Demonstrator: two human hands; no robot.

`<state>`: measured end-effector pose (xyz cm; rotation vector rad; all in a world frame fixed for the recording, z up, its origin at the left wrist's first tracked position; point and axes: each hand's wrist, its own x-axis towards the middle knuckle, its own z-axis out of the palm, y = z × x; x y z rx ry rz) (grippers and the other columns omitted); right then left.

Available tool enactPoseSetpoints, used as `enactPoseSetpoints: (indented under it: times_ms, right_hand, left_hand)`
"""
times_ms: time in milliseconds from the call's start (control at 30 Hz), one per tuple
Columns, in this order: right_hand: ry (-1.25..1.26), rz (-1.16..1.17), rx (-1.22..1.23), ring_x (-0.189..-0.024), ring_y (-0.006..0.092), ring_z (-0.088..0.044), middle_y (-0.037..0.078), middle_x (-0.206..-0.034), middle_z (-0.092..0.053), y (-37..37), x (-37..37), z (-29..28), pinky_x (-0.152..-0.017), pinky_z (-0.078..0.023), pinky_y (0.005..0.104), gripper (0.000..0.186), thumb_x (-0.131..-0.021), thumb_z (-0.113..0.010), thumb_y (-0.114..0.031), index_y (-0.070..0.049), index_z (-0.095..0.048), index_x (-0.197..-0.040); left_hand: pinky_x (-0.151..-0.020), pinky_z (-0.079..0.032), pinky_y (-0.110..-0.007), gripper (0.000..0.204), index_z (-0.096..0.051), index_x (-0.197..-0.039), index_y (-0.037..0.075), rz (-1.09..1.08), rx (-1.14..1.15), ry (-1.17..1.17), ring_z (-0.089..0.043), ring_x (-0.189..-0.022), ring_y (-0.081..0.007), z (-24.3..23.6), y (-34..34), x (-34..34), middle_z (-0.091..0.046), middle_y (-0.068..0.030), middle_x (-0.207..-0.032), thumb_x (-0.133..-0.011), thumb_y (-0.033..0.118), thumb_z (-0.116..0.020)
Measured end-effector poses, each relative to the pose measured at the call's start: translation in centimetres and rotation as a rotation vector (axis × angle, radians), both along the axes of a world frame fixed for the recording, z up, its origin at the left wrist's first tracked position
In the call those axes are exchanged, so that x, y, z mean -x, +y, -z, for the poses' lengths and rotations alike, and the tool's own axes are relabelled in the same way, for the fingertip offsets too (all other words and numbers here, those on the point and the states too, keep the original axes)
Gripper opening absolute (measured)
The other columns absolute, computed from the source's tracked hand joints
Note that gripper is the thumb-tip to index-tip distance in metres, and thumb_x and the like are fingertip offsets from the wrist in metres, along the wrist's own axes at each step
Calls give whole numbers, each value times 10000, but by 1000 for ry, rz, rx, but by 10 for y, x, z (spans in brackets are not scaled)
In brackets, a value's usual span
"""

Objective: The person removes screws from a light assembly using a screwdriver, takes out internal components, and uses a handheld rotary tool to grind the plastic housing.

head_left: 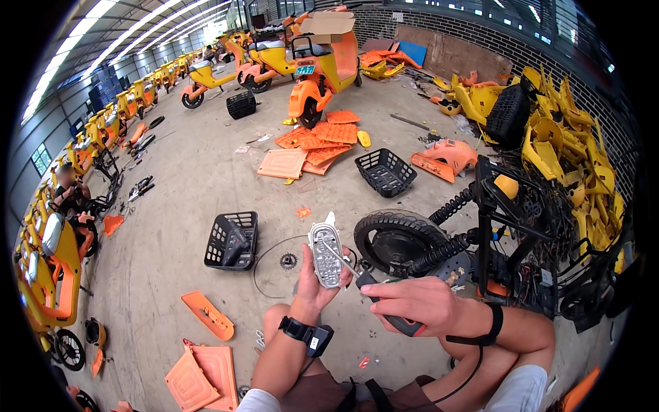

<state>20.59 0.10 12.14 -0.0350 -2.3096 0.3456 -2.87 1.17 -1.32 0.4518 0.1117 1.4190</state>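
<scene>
A silver metal cover is held nearly upright by the left hand, its ribbed inner face turned up toward the head; the cover is gripped between the thumb and the fingers, which are curled behind it. A hand tool with a dark handle is gripped by the right hand, just beside the left one. Its thin metal shaft is slanted across the cover's face; whether the tip is pressed against the metal cannot be told. A small black box on a strap is worn on the left wrist, and a black band on the right.

On the floor just left of the left hand, a toothed gear is seen near a thin curved cable. Farther left, a dark object is contained in a black basket. An orange panel is laid to the left of the left forearm.

Just beyond the right hand, a black tyre is attached to a dark frame with coil springs. Another black basket and a stack of orange panels are placed well beyond both hands. Yellow body parts are heaped far off to the right, and a seated person is seen far to the left.
</scene>
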Motion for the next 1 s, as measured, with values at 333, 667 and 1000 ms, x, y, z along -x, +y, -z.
enactPoseSetpoints:
  times_ms: [333,667,1000]
  right_hand:
    - [-15,29,-4,-867,269,-725,155,-1254,-667,0,2,1,-676,-588,330,374,-739,-763,-49,-28,-673,-1101]
    - [-32,26,-11,-830,244,-725,151,-1253,-670,0,4,4,-650,-579,320,361,-744,-763,-64,-38,-675,-1093]
    - [-12,72,-20,-779,236,-719,152,-1199,-692,-2,3,2,-629,-569,300,371,-732,-792,-95,-39,-671,-1078]
  left_hand:
    - [-608,-468,-361,643,-502,-1324,131,2,20,8,-622,-749,-261,0,-1,1,-640,-157,-1136,-1003,662,-334]
    - [-606,-486,-362,666,-497,-1322,112,-48,73,67,-624,-747,-258,-1,-2,-1,-636,-164,-1123,-1003,669,-320]
    - [-603,-464,-363,654,-489,-1341,125,-3,34,-4,-611,-732,-260,1,-1,2,-630,-160,-1131,-1002,662,-332]
